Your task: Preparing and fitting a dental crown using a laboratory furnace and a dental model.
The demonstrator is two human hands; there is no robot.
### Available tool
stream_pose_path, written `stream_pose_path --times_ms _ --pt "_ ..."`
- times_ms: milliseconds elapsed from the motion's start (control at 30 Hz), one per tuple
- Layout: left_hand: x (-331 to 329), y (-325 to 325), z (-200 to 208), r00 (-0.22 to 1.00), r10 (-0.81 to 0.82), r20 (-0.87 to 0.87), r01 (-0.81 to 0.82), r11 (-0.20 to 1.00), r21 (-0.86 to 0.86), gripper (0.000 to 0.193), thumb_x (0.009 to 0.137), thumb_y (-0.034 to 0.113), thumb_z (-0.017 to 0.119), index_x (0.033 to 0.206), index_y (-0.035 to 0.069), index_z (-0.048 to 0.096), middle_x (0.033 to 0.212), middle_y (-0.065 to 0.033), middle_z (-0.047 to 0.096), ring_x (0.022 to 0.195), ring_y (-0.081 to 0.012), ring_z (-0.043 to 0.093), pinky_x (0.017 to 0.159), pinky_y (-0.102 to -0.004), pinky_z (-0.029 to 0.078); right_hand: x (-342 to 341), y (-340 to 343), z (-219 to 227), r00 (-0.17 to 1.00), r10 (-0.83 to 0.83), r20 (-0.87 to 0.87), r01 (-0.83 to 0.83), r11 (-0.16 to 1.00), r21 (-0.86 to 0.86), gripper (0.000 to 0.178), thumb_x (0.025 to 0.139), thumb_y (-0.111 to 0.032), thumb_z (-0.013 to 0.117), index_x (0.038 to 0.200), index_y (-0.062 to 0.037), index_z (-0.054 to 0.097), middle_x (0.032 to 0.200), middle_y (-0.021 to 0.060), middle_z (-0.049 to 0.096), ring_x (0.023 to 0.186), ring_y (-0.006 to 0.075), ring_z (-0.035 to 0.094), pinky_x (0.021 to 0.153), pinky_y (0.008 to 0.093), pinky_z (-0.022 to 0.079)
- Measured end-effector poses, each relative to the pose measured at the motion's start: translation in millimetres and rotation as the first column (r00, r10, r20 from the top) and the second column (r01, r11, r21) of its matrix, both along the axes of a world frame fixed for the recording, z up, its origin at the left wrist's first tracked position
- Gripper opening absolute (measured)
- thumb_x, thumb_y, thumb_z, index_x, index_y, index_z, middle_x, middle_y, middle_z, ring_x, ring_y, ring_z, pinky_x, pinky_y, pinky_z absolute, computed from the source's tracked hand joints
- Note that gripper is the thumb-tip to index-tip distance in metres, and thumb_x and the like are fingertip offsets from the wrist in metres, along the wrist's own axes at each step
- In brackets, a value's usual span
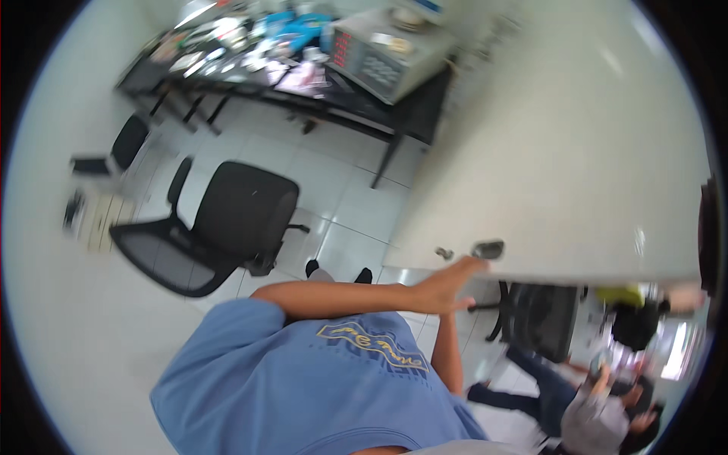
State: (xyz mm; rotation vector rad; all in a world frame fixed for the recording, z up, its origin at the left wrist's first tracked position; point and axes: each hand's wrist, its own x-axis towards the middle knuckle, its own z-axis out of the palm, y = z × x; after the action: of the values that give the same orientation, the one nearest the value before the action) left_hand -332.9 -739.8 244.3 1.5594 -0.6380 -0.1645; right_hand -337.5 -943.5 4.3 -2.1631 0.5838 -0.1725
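Note:
My left arm reaches across the front of my blue T-shirt (pixel 318 371) toward a large white door panel (pixel 561 174). My left hand (pixel 444 290) is at the panel's near edge, with fingers stretched out together and the thumb apart. Its fingertips are just below a dark metal door knob (pixel 487 249); whether they touch the panel I cannot tell. A small metal fitting (pixel 444 253) sits left of the knob. My right forearm (pixel 448 353) rises behind the left hand, which hides my right hand.
A black mesh office chair (pixel 246 205) stands on the tiled floor at left. Behind it, a black table (pixel 356 114) bears a boxy grey device (pixel 390 57) and clutter. Beyond the door edge are another dark chair (pixel 540 318) and a seated person (pixel 591 417).

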Motion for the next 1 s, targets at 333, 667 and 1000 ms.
stream_pose_path --times_ms 333,667,1000 --pt "-13.5 56.7 -45.1 0.968 -0.246 0.055 0.218 0.926 0.307 0.071 0.084 0.028 0.068 0.143 0.002 0.038 0.132 -0.0236 0.051 0.123 -0.0386 0.05 0.102 -0.0523 0.039 10.1 31.9 6.9 0.971 -0.031 -0.238 0.034 0.999 0.009 0.048 0.078 -0.025 0.076 0.111 0.0064 0.063 0.096 0.0132 0.068 0.084 0.0227 0.065 0.081 0.0352 0.052" --pt "-68.1 351.4 -218.1 0.764 0.549 -0.34 -0.23 0.724 0.651 0.043 0.085 0.034 0.067 0.118 0.007 0.063 0.108 -0.0165 0.068 0.1 -0.0322 0.066 0.09 -0.0409 0.05 -31.2 60.6 45.1 0.979 -0.132 -0.156 0.182 0.909 0.375 0.04 0.079 -0.018 0.077 0.111 -0.004 0.057 0.106 0.007 0.06 0.1 0.0171 0.06 0.086 0.0361 0.053" --pt "-38.9 394.3 -277.3 0.297 0.832 -0.468 -0.51 0.553 0.659 0.037 0.085 0.026 0.068 0.116 0.007 0.063 0.107 -0.0144 0.069 0.105 -0.0298 0.064 0.093 -0.0401 0.049 -92.2 67.6 70.9 0.95 -0.177 -0.259 0.289 0.815 0.502 0.05 0.083 -0.017 0.074 0.127 -0.0133 0.05 0.123 0.0025 0.055 0.113 0.0157 0.053 0.092 0.041 0.047"
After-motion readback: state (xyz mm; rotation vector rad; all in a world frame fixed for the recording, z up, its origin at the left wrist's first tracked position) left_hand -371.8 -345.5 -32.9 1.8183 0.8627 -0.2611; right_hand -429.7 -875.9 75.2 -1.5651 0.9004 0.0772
